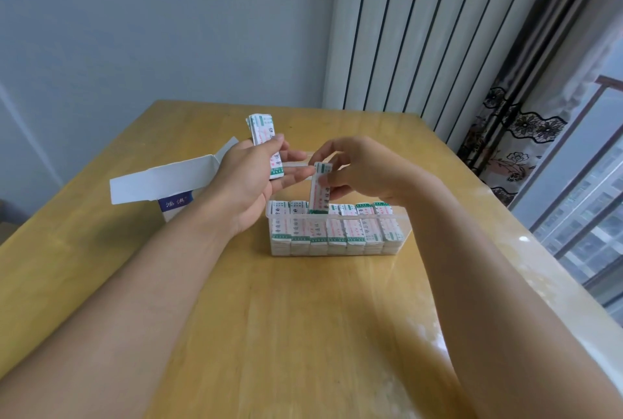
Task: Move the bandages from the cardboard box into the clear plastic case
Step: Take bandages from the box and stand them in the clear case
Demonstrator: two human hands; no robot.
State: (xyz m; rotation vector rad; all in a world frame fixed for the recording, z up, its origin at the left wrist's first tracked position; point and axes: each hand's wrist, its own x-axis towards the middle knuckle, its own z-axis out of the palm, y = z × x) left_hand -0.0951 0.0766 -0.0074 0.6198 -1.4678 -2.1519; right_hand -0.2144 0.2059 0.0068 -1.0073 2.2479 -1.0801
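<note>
- Left hand [251, 175] is gripping a stack of white paper-wrapped bandages with green end bands [264, 142], thumb curled across the front, fingers behind; the stack is standing almost upright, tilted a bit, raised above the worktop.
- Right hand [357, 169] is pinching a single white bandage strip with green ends [319, 192] by its top end between thumb and fingertips; the strip is hanging upright, its lower end dipping into the case among the packed ones.
- Clear rectangular plastic case [337, 216] is sitting near the middle of the light wooden worktop [303, 317], open on top, long side facing the camera.
- Packed white-and-green bandages [367, 226] are filling the case in a row of stacks from left wall to right wall, their tops showing just above the rim.
- White cardboard box with a dark blue label [175, 202] is sitting toward the left edge of the worktop, partly hidden behind the left forearm, with its white flap [161, 182] open and sticking out to the left.
- Both hands are hovering close together over the far side of the case; cannot tell whether their fingers are touching.
- Grey wall [151, 20] is running behind the far edge; patterned curtain [512, 135] and window [593, 209] are past the right edge.
</note>
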